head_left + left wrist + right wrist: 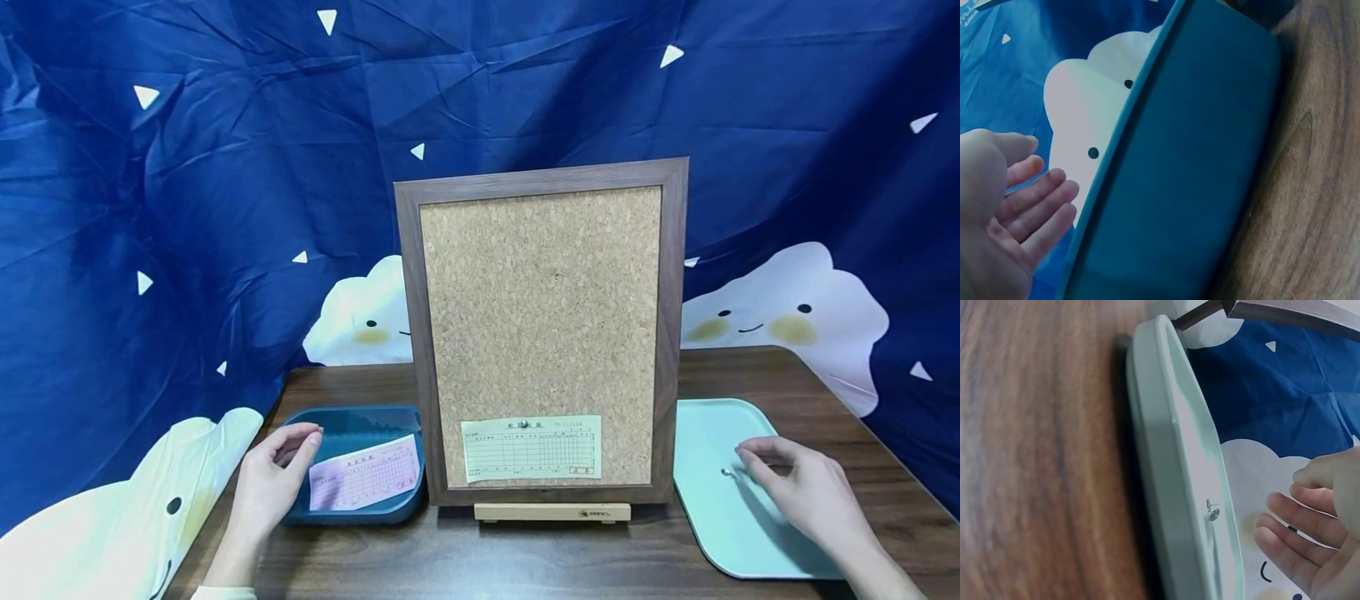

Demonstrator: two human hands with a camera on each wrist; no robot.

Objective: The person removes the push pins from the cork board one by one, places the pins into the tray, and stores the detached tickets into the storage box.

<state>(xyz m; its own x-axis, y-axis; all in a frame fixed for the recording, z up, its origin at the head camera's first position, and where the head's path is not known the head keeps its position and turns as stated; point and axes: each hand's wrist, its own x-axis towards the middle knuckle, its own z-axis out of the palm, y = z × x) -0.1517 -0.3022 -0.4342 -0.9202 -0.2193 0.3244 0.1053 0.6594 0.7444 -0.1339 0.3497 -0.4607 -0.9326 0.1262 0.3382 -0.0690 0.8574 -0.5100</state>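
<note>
My left hand (266,487) hovers at the left side of a dark blue bin (352,518), its fingers loosely bent and holding nothing. A pink printed form (365,479) lies slantwise in that bin. Over the pale green tray (716,529), my right hand (813,496) hangs with relaxed fingers and no object in them. Small metallic push pins (1212,512) lie on the tray, just left of the right fingertips in the head view. Between the hands stands a framed cork board (543,333). A green printed form (532,457) is fixed low on it by a pin (525,425) near its top edge.
A light wooden stand (552,512) holds the board upright on the brown wooden table (525,554). The bin stands close to the board's left side, and the tray adjoins its right. Behind hangs a blue cloth (247,183) with clouds and white triangles.
</note>
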